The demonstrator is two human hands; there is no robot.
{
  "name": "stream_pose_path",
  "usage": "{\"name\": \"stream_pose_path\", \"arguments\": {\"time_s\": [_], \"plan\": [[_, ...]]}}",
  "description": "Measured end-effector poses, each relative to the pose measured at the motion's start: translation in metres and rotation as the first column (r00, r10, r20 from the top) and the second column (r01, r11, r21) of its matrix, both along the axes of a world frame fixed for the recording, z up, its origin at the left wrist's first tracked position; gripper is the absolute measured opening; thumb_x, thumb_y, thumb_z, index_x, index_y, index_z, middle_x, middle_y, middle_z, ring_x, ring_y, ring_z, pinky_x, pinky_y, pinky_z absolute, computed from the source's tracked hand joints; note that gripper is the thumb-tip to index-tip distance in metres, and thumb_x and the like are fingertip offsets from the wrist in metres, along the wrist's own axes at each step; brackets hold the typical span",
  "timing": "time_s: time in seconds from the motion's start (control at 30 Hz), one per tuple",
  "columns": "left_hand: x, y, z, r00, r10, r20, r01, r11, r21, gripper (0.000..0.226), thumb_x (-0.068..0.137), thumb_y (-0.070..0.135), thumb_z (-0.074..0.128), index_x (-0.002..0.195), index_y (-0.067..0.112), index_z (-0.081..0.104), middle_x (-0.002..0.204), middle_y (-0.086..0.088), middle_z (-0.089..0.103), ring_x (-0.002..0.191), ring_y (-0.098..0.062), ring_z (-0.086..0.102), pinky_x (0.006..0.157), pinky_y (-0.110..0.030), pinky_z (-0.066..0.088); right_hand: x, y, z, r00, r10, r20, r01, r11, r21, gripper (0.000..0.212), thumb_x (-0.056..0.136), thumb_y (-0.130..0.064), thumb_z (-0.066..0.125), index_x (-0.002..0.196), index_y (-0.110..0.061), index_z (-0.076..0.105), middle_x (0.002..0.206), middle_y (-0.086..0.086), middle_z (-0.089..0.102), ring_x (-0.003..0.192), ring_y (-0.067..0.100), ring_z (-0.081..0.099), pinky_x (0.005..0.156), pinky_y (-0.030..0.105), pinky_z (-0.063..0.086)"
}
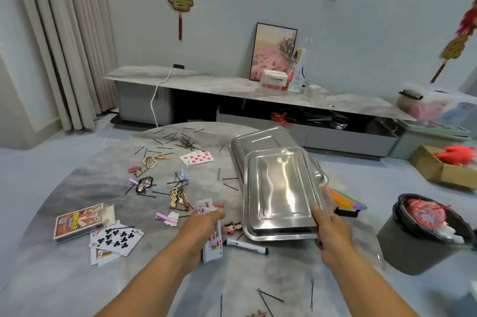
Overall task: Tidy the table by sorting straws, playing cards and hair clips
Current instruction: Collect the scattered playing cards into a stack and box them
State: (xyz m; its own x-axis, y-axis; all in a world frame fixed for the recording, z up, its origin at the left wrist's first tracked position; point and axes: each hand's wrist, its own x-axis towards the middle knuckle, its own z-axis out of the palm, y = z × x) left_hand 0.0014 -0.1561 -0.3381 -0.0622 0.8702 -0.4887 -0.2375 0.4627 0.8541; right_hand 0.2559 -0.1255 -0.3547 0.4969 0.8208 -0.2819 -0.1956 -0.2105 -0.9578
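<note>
- Right hand [333, 232] grips the near right corner of the upper steel tray [282, 195], fingers curled around its rim; this tray is the landmark for what follows.
- It rests tilted on a second steel tray [260, 142] behind it; both show shiny undersides, so their contents cannot be seen.
- Left hand [206, 218], just left of the upper tray, pinches a small stack of playing cards [213, 241].
- Coloured straws [347, 200] poke out from the tray's right edge.
- A black-capped marker [245, 246] lies just in front of it.
- Further left, hair clips [167, 218] and black bobby pins [185, 145] are scattered over the grey table [77, 278].
- Far left sit a card box [78, 222] and loose club cards [117, 238].
- A dark bin [418, 247] to the right holds red wrappers.
</note>
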Motion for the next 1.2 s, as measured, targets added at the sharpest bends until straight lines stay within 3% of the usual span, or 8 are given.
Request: {"name": "stream_pose_path", "arguments": {"time_s": [0.17, 0.3, 0.4, 0.5, 0.63, 0.8, 0.97, 1.2], "plan": [[0.014, -0.008, -0.012, 0.993, -0.101, 0.062, 0.103, 0.994, -0.037, 0.018, 0.095, 0.022, 0.06, 0.111, 0.02, 0.068, 0.082, -0.011, 0.071, 0.082, -0.024, 0.069, 0.084, -0.04, 0.055, -0.003, -0.002, -0.009, 0.99, -0.097, 0.098, 0.106, 0.99, -0.091, 0.024, 0.087, -0.012, 0.069, 0.107, 0.001, 0.066, 0.073, 0.006, 0.053, 0.055, 0.017, 0.041, 0.05, 0.026, 0.031], [0.022, -0.015, -0.015, 0.985, -0.154, 0.079, 0.158, 0.987, -0.043, 0.017, 0.096, 0.019, 0.059, 0.109, 0.019, 0.068, 0.087, -0.013, 0.067, 0.08, -0.023, 0.067, 0.076, -0.035, 0.058, -0.016, -0.002, -0.008, 0.973, -0.125, 0.195, 0.148, 0.983, -0.11, 0.049, 0.08, -0.019, 0.069, 0.126, -0.007, 0.057, 0.11, 0.014, 0.061, 0.086, 0.034, 0.06, 0.07, 0.034, 0.047], [0.02, -0.016, -0.015, 0.983, -0.18, 0.044, 0.182, 0.983, -0.036, 0.016, 0.095, 0.021, 0.059, 0.108, 0.022, 0.068, 0.096, -0.012, 0.069, 0.085, -0.022, 0.068, 0.084, -0.038, 0.055, -0.026, -0.008, 0.005, 0.917, -0.174, 0.36, 0.232, 0.965, -0.124, 0.057, 0.084, -0.014, 0.064, 0.138, -0.012, 0.046, 0.138, 0.018, 0.046, 0.115, 0.04, 0.053, 0.09, 0.04, 0.044], [0.012, -0.013, -0.016, 0.985, -0.166, 0.05, 0.167, 0.986, -0.011, 0.018, 0.093, 0.016, 0.059, 0.109, 0.019, 0.067, 0.104, -0.013, 0.072, 0.082, -0.022, 0.068, 0.082, -0.037, 0.055, -0.047, -0.019, 0.024, 0.84, -0.213, 0.499, 0.287, 0.955, -0.075, 0.062, 0.084, -0.017, 0.064, 0.141, -0.02, 0.041, 0.145, 0.016, 0.036, 0.126, 0.041, 0.042, 0.104, 0.052, 0.038], [-0.005, -0.004, -0.019, 0.992, -0.105, 0.074, 0.104, 0.994, 0.012, 0.018, 0.096, 0.013, 0.055, 0.111, 0.015, 0.064, 0.085, -0.011, 0.071, 0.075, -0.021, 0.065, 0.071, -0.031, 0.053, -0.081, -0.014, 0.032, 0.778, -0.22, 0.589, 0.258, 0.966, 0.019, 0.061, 0.083, -0.016, 0.065, 0.139, -0.023, 0.042, 0.149, 0.01, 0.035, 0.132, 0.036, 0.037, 0.109, 0.055, 0.03], [-0.029, 0.019, -0.024, 0.98, -0.023, 0.2, 0.023, 1.0, 0.004, 0.024, 0.097, 0.007, 0.051, 0.118, 0.013, 0.059, 0.071, -0.012, 0.058, 0.064, -0.025, 0.06, 0.064, -0.034, 0.049, -0.137, 0.02, 0.021, 0.733, 0.011, 0.68, -0.078, 0.995, 0.068, 0.034, 0.088, -0.019, 0.06, 0.12, -0.031, 0.056, 0.132, -0.003, 0.052, 0.118, 0.023, 0.052, 0.1, 0.049, 0.043], [-0.05, 0.058, -0.026, 0.936, 0.078, 0.343, -0.091, 0.996, 0.024, 0.037, 0.1, 0.01, 0.048, 0.126, 0.035, 0.049, 0.074, -0.012, 0.059, 0.059, -0.02, 0.052, 0.054, -0.03, 0.048, -0.193, 0.085, 0.0, 0.627, 0.392, 0.673, -0.489, 0.871, -0.051, 0.029, 0.093, -0.009, 0.054, 0.116, -0.022, 0.065, 0.121, -0.003, 0.061, 0.11, 0.011, 0.057, 0.094, 0.026, 0.044], [-0.066, 0.092, -0.051, 0.828, 0.158, 0.537, -0.182, 0.983, -0.01, 0.039, 0.098, 0.013, 0.052, 0.128, 0.038, 0.054, 0.067, -0.01, 0.055, 0.061, -0.022, 0.056, 0.066, -0.037, 0.049, -0.239, 0.159, -0.022, 0.385, 0.526, 0.758, -0.625, 0.753, -0.205, 0.035, 0.096, -0.003, 0.048, 0.124, -0.016, 0.064, 0.132, 0.003, 0.06, 0.12, 0.017, 0.056, 0.102, 0.028, 0.043]]}}
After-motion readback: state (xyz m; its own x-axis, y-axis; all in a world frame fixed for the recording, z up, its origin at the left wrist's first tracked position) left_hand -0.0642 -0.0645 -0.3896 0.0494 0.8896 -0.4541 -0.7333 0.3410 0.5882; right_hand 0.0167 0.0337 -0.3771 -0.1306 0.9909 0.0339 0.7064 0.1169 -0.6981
